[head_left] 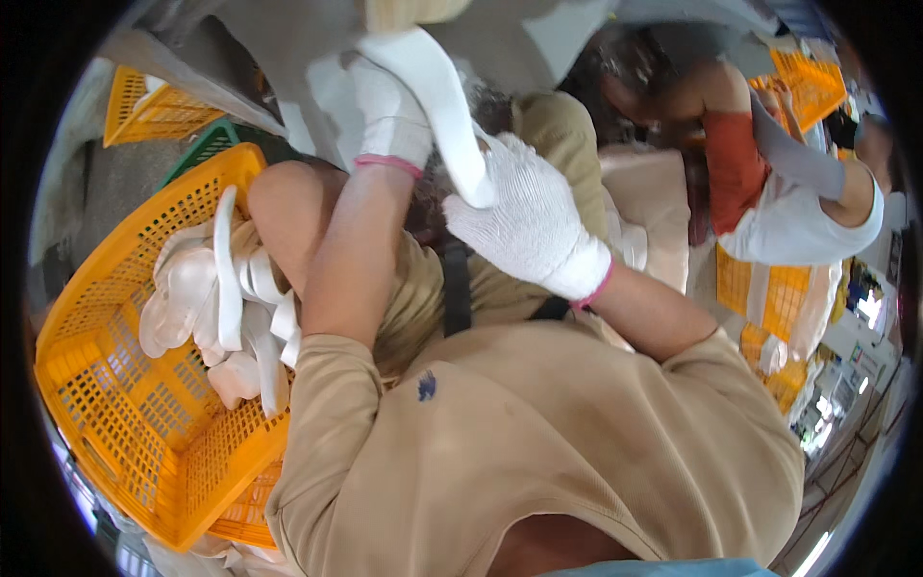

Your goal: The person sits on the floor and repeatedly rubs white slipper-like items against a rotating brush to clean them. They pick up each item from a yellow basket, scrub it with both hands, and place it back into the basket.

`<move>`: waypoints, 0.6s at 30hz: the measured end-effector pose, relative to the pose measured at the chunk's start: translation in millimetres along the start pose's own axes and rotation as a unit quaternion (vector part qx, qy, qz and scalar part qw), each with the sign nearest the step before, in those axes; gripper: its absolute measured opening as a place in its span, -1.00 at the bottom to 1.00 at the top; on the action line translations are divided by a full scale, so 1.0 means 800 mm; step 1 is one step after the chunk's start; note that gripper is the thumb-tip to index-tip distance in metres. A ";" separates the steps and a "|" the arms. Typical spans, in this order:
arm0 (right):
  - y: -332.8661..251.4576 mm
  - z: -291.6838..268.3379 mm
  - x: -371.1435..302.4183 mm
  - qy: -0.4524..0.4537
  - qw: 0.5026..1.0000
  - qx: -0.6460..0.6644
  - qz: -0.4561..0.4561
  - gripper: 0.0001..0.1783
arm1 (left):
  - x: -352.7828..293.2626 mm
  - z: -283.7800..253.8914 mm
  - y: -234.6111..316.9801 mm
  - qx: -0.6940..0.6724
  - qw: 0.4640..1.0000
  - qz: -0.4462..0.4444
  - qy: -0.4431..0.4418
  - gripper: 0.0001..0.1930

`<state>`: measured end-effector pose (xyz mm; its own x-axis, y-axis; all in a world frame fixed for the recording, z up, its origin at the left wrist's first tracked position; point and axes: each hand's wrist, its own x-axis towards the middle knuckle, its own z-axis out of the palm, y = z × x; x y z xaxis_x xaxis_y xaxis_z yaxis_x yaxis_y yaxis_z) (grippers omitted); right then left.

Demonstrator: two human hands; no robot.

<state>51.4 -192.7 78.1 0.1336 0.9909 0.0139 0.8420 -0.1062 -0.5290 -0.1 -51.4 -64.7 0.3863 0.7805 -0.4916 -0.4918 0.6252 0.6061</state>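
A long, curved white shoe sole (437, 91) is held between my two gloved hands, slanting from the top middle down toward my lap. My left hand (392, 111), in a white knit glove with a pink cuff, is closed behind its far end; part of the fingers is hidden by the sole. Around the near end my right hand (529, 216), gloved alike, is wrapped with the fingers pressed together. Just above the sole's far end sits a pale, rounded block-like part (413, 13), cut off by the picture's top; whether they touch I cannot tell.
On my left an orange plastic crate (72, 317) holds several white soles (187, 298). A green crate (204, 152) and another orange crate (159, 111) stand beyond it. To the right, a co-worker (798, 226) sits near more orange crates (769, 293). Grey machine surfaces (519, 48) lie ahead.
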 end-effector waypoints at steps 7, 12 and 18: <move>0.009 -0.019 0.057 -0.053 0.990 -0.121 -0.059 -0.84 | 0.067 -0.039 0.014 -0.238 0.928 -0.040 -0.283 -0.56; 0.087 -0.014 -0.096 -0.016 0.806 0.511 0.299 -0.50 | 0.021 -0.034 -0.037 -0.170 0.974 0.041 -0.147 -0.61; 0.156 -0.025 -0.132 -0.007 0.828 0.490 0.274 -0.58 | -0.061 0.018 0.024 0.212 0.969 0.123 -0.015 -0.68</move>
<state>153.1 -312.3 27.8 0.3431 0.8180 -0.4617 -0.1712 -0.4289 -0.8870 -17.0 -77.3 -20.5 0.3242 0.9022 -0.2846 -0.2099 0.3620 0.9083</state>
